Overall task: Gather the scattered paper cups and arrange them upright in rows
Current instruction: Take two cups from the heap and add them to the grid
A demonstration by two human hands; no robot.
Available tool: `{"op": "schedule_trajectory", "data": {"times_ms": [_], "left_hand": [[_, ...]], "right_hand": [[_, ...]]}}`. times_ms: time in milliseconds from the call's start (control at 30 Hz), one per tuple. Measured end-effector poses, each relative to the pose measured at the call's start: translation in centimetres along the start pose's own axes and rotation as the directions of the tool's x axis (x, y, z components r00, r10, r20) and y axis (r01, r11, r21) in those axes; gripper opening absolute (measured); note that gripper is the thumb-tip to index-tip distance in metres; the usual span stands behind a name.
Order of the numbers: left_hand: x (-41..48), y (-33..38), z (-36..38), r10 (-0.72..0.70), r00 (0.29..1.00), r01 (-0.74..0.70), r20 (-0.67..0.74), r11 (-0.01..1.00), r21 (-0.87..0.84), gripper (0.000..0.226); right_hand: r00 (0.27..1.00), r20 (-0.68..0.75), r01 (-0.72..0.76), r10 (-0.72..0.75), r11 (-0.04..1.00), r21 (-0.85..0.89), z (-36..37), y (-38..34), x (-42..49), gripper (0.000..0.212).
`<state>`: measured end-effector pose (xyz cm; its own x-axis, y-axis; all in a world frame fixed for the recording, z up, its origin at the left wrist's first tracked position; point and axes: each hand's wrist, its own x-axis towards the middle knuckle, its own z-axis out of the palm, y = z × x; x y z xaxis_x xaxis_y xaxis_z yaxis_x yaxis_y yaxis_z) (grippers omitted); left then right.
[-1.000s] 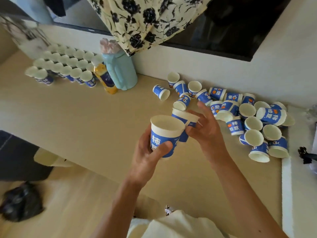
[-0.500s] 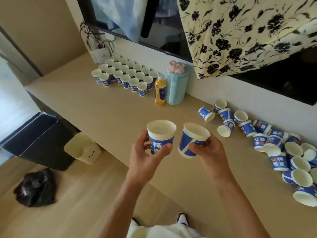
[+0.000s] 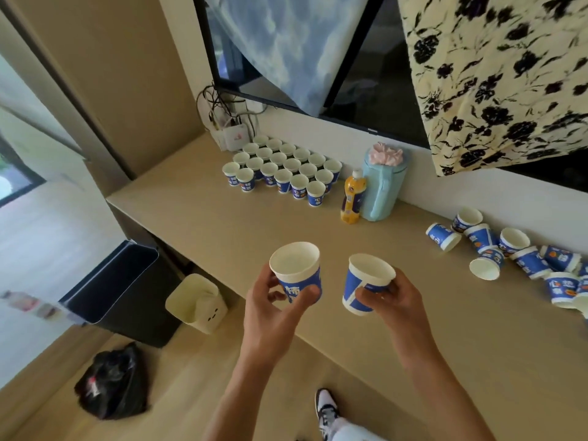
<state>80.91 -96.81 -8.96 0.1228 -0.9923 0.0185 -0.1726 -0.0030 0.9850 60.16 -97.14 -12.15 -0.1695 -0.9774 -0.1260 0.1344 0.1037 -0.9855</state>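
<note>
My left hand [image 3: 273,305] grips a blue-and-white paper cup [image 3: 297,270] upright above the front of the beige counter [image 3: 222,227]. Beside it my right hand [image 3: 393,299] holds a second paper cup [image 3: 366,283], tilted slightly left. At the counter's far left corner stand several rows of upright cups [image 3: 283,170], rims up. A heap of scattered cups [image 3: 509,253] lies at the right by the wall, some on their sides, running out of view.
An orange drink bottle [image 3: 351,197] and a pale blue jug [image 3: 381,189] stand between the rows and the heap. Below the counter's left end sit a cream bin [image 3: 197,302], a black box [image 3: 124,286] and a black bag [image 3: 111,381]. A router with cables [image 3: 234,136] sits in the corner.
My view has swung left, bringing the upright rows toward the centre. Both hands have carried their cups left, away from the heap, and the two cups have drawn apart.
</note>
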Motion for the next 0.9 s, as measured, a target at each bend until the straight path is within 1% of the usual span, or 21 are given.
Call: {"op": "schedule_trajectory", "data": {"times_ms": [200, 300, 433, 533, 633, 700, 800, 900], "left_hand": [[5.7, -1.8, -2.9, -0.009, 0.999, 0.011, -0.039, 0.999, 0.039, 0.058], [9.0, -2.7, -4.5, -0.022, 0.998, 0.027, -0.052, 0.996, 0.088, 0.055], [14.7, -3.2, -6.7, -0.037, 0.998, 0.045, -0.050, 0.987, 0.153, 0.058], [18.8, -2.9, -7.6, -0.018, 0.998, 0.027, -0.058, 0.987, 0.158, 0.062], [22.1, -3.8, -8.0, -0.069, 0.998, 0.070, -0.010, 0.988, 0.140, 0.061], [24.6, -5.0, -8.4, -0.092, 0.995, 0.088, 0.024, 0.986, 0.139, 0.058], [27.7, -6.5, -9.2, -0.122, 0.992, 0.114, 0.043, 0.981, 0.157, 0.059], [31.5, -8.2, -9.8, -0.146, 0.981, 0.124, 0.131, 0.979, 0.162, 0.064]], "right_hand": [[1.000, 0.016, -0.025, 0.024, 0.998, 0.061, 4.3, 1.6, 6.1, 0.051], [0.999, 0.025, -0.037, 0.035, 0.997, 0.073, 6.4, 2.4, 9.8, 0.048], [0.999, 0.025, -0.048, 0.046, 0.994, 0.095, 9.7, 2.7, 15.4, 0.052], [0.999, 0.029, -0.037, 0.035, 0.995, 0.098, 11.9, 2.7, 18.9, 0.054], [0.999, 0.018, -0.040, 0.038, 0.995, 0.097, 13.7, 2.7, 21.6, 0.063], [0.999, -0.023, -0.044, 0.046, 0.993, 0.105, 14.6, 3.1, 23.3, 0.070], [0.996, -0.034, -0.074, 0.078, 0.993, 0.097, 16.2, 4.1, 24.8, 0.065], [0.989, -0.090, -0.113, 0.119, 0.992, 0.062, 18.3, 6.0, 26.4, 0.060]]}}
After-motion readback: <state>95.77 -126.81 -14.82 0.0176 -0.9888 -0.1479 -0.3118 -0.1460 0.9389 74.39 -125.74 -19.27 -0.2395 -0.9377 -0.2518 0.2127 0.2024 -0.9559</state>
